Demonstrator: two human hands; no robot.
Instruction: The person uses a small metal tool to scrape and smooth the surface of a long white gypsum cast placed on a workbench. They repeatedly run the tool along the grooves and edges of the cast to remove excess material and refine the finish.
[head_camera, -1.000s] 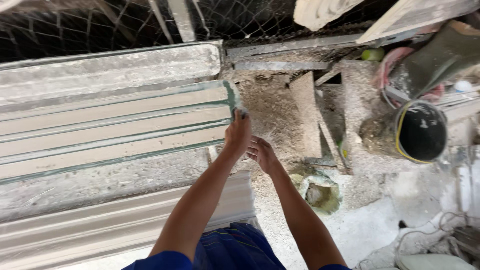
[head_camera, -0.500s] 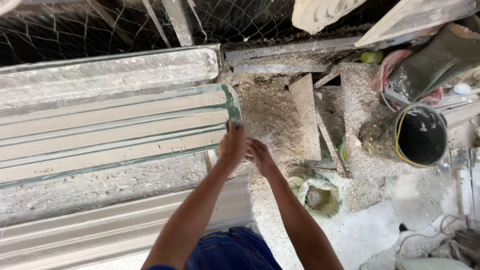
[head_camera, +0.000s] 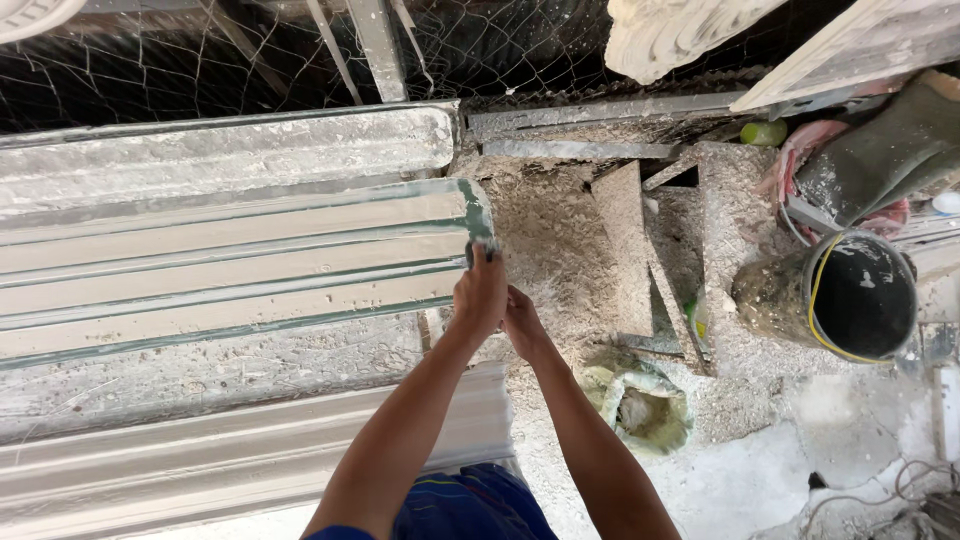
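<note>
Nearby, black bucket (head_camera: 860, 297) stands beside rubble (head_camera: 560, 240).

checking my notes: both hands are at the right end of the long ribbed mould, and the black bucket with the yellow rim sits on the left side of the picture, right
Not quite. The head view shows the black bucket with the yellow rim on the right side of the picture, not the left. The rest holds: the left hand and the right hand are both at the right end of the long ribbed mould.

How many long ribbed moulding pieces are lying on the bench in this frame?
3: a dusty grey piece at the far edge, a green-edged piece in the middle whose end the left hand touches, and a white piece nearest. Others may lie out of view.
</note>
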